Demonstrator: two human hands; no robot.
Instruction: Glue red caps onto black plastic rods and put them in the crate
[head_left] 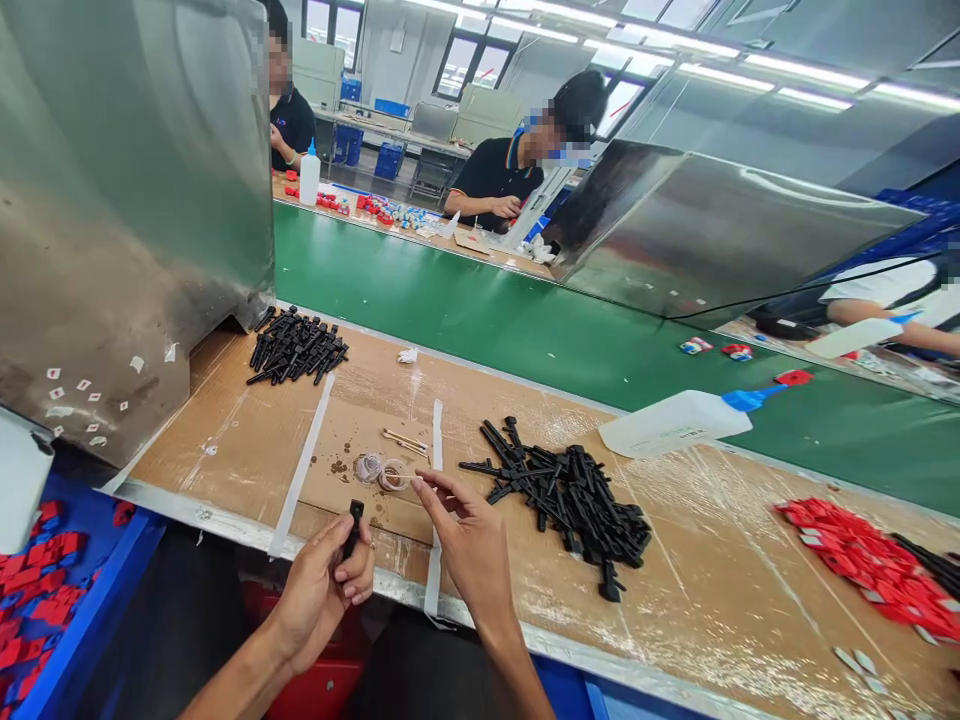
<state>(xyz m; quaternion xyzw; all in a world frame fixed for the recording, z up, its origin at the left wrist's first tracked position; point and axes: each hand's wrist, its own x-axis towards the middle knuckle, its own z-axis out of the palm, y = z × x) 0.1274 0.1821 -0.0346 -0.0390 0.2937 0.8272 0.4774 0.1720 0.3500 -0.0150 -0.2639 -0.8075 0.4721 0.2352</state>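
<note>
The left grip [319,588] is clasping a black plastic part [355,525] at seven o'clock from a small round tub [393,486]; the right grip [474,535] is pinching a thin stick [406,477] over or in that tub; a light, sparing dip is probably serving best.

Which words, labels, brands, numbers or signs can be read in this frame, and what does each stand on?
None can be read.
Nearest blue-tipped bottle: faint print on its side, too small to read.
Left co-worker's dark shirt: small chest mark, too blurred to read.
Black piece in the left hand: no lettering shows.
</note>
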